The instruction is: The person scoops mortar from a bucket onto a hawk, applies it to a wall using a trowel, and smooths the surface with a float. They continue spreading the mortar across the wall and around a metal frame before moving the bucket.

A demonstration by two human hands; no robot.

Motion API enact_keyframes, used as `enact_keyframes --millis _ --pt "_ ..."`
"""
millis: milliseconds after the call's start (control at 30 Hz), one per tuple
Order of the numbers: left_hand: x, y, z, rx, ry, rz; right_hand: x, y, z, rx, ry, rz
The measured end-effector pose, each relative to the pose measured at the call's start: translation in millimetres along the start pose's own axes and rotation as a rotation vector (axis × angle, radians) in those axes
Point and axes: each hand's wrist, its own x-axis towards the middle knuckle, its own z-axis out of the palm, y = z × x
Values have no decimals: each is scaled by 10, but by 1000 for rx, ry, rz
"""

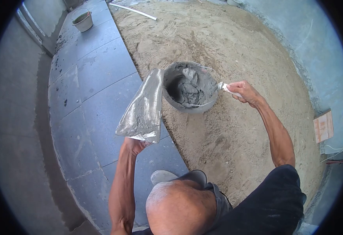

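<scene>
My left hand (pixel 135 145) grips the near end of a long flat tile piece (pixel 143 107), its upper face smeared with wet grey mortar. The far end of the piece rises beside the rim of a round bucket (pixel 191 109). Thick grey mortar (pixel 191 88) lies in clumps inside that bucket. With fingers wrapped round its pale handle, my right hand (pixel 244 93) holds a trowel (pixel 230 89) at the bucket's right rim. The trowel's blade cannot be made out against the mortar. A thin wire bail (pixel 208 68) hangs about the bucket.
Dark grey floor tiles (pixel 105 58) run along the left, beside a plastered wall (pixel 15 117). Sandy ground (pixel 253 58) spreads to the right. A second bucket (pixel 82 23) stands far off on the tiles. A white pipe (pixel 134 11) lies behind; a brick-coloured block (pixel 323 126) leans at right.
</scene>
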Motion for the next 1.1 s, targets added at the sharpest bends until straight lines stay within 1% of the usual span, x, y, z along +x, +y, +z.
enact_keyframes --millis 33,100,133,167,200,267,300,333,400,433,500,533,600,633,667,733,767,833,867,933,967,1033,1067,1100 --pt "10 3 65 -15 -34 2 4 6 2 10 -2 -20" --pt "89 -17 -27 -10 -51 -14 -6 44 86 13 -19 -41" --pt "94 -7 -2 -2 -71 -40 -41 92 154 104 -7 -95" --pt "98 -19 61 6 -16 -23 -87 132 214 197 7 -151" --pt "107 -16 85 4 -16 -16 -137 146 306 195 4 -156" --pt "137 -36 139 -91 -53 -72 -252 146 558 278 111 -346" --pt "128 -41 220 -130 -7 -73 -268 183 662 369 120 -390" --pt "129 -47 244 -127 -14 -77 -279 190 810 368 128 -391" --pt "111 -67 251 -166 -118 -102 -275 167 1122 266 463 -686" --pt "113 -85 229 -221 -134 -107 -274 169 1205 265 469 -687" --pt "77 -57 237 -242 -170 -102 -250 176 1322 -51 751 -835" --pt "47 -34 277 -239 -167 -82 -210 194 1379 -53 756 -839" --pt "-25 21 381 -231 -160 -42 -117 252 1471 -165 889 -900" --pt "-77 55 438 -270 -268 -60 -96 266 1496 -152 893 -922" --pt "-93 84 451 -273 -300 -58 -89 304 1497 -151 890 -920" --pt "-125 141 477 -278 -362 -53 -84 354 1464 -270 824 -1039" --pt "-105 135 430 -159 -227 47 -106 362 1449 -270 820 -1040" --pt "-81 127 388 -125 -158 104 -188 321 1396 -348 709 -1060" --pt "-69 123 368 -107 -122 131 -208 330 1349 -347 708 -1060" --pt "-6 100 259 -75 -126 183 -254 365 1204 -401 595 -1120" --pt "29 84 201 -67 -125 204 -307 339 1133 -402 587 -1126" --pt "100 96 115 -145 -81 174 -462 211 960 -471 565 -1086" --pt "119 111 104 -150 -75 189 -497 186 865 -468 554 -1100" --pt "113 140 105 -209 -70 164 -524 169 780 -478 525 -1008"
